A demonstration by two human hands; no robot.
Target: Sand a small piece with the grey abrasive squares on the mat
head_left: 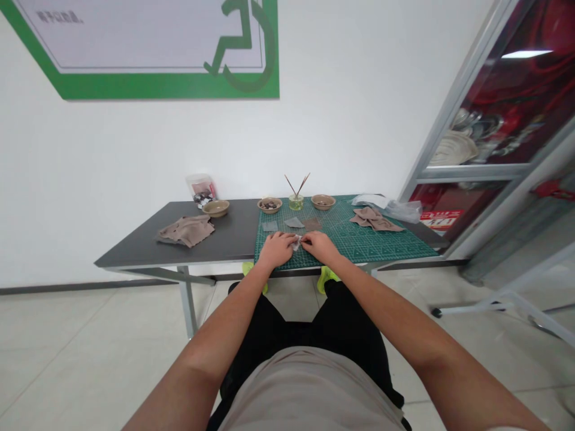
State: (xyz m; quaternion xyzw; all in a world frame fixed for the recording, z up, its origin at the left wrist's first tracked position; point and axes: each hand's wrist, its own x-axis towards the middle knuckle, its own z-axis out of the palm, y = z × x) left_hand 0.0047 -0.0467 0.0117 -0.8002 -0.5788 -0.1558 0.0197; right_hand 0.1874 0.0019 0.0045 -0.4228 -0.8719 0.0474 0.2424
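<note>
Both my hands rest on the green cutting mat point(359, 242) near its front edge. My left hand point(277, 247) and my right hand point(317, 244) are closed in a pinch on a small pale piece of fabric point(296, 242) held between them. Just beyond lie three small fabric squares: a grey one point(270, 226), a lighter grey one point(294, 222) and a brown one point(311, 223).
On the dark table point(148, 245) sit three tan bowls point(216, 208) point(269, 205) point(323, 202), a small glass with sticks point(296, 200), a clear plastic jar point(201, 188), two beige cloths point(187, 230) point(375, 219) and a clear plastic bag point(402, 209). A glass cabinet point(494, 120) stands at the right.
</note>
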